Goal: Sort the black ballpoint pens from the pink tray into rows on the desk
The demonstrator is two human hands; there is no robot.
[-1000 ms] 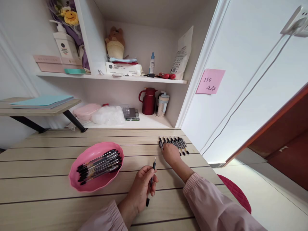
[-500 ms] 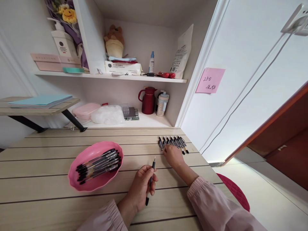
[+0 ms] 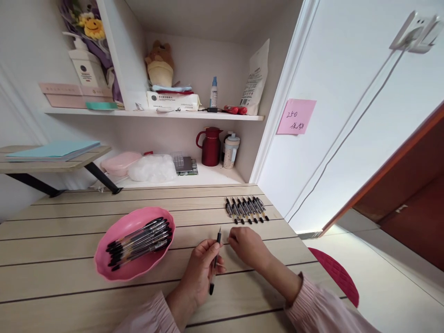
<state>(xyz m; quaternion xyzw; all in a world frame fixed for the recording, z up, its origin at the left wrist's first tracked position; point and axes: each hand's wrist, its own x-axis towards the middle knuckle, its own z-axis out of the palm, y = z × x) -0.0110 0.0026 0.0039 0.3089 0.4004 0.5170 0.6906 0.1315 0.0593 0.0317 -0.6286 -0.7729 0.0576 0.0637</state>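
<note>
My left hand (image 3: 198,270) grips an uncapped black gel pen (image 3: 213,266), its bare tip pointing up and its black end down. Close to the right of that pen is my right hand (image 3: 247,246), with fingers curled together. What its fingertips hold, if anything, is hidden. Just beyond it lies a row of several black pens (image 3: 246,210), side by side on the table. On the left stands a pink scalloped bowl (image 3: 118,226) with a bundle of capped clear pens (image 3: 142,241) in it.
Behind the slatted wooden table (image 3: 62,259) is a white shelf (image 3: 222,178) with a red jug (image 3: 210,147), a cup (image 3: 231,151) and a plastic bag (image 3: 152,169). A small raised stand (image 3: 65,164) sits at the back left. A red stool (image 3: 335,273) is beside the table's right edge.
My right hand has drawn back from the row of pens towards the pen in my left hand. The left hand keeps its hold. The view has shifted slightly.
</note>
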